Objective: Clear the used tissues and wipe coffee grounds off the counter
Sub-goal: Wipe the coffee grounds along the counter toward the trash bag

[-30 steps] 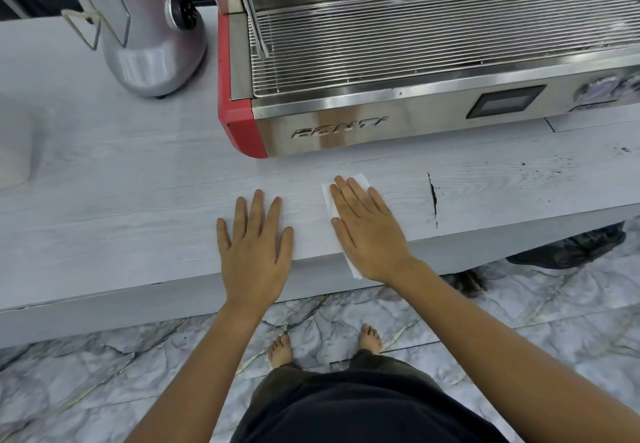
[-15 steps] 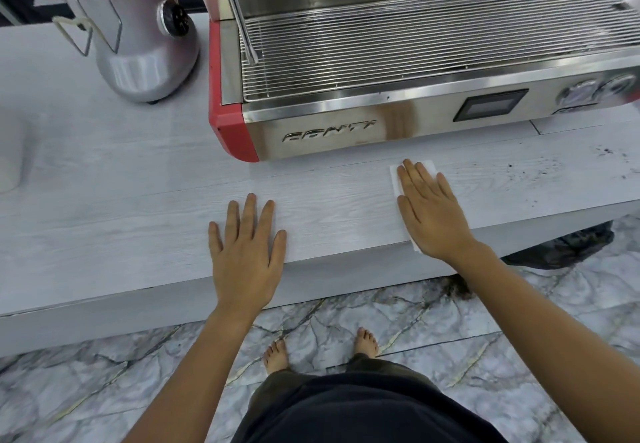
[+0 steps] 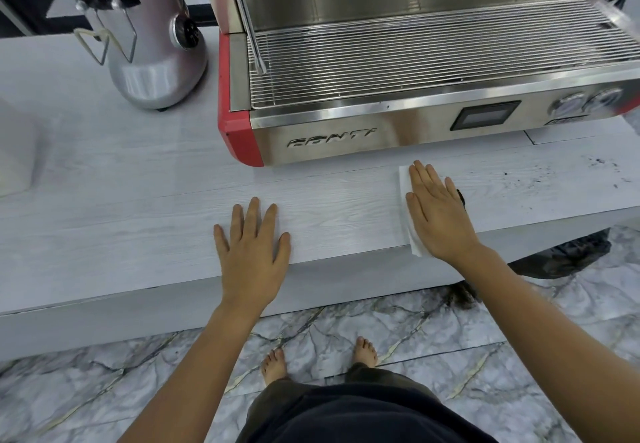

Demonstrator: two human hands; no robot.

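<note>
My right hand [image 3: 438, 215] lies flat, fingers straight, pressing a white tissue [image 3: 403, 181] onto the pale wood-grain counter [image 3: 138, 200] near its front edge. A corner of the tissue hangs over that edge. A small dark clump of coffee grounds [image 3: 460, 197] sits against the right side of this hand. Loose coffee grounds [image 3: 604, 165] are scattered further right on the counter. My left hand [image 3: 251, 252] rests flat on the counter with spread fingers, holding nothing.
A steel and red espresso machine [image 3: 381, 130] stands right behind the tissue. A silver grinder [image 3: 152, 44] is at the back left, a white object [image 3: 14, 151] at the far left. Under the counter lie a black bag [image 3: 561, 255] and spilled grounds [image 3: 460, 295] on the marble floor.
My right hand has slid the tissue to the right along the counter, pushing the dark line of grounds with it. My left hand has stayed flat in place.
</note>
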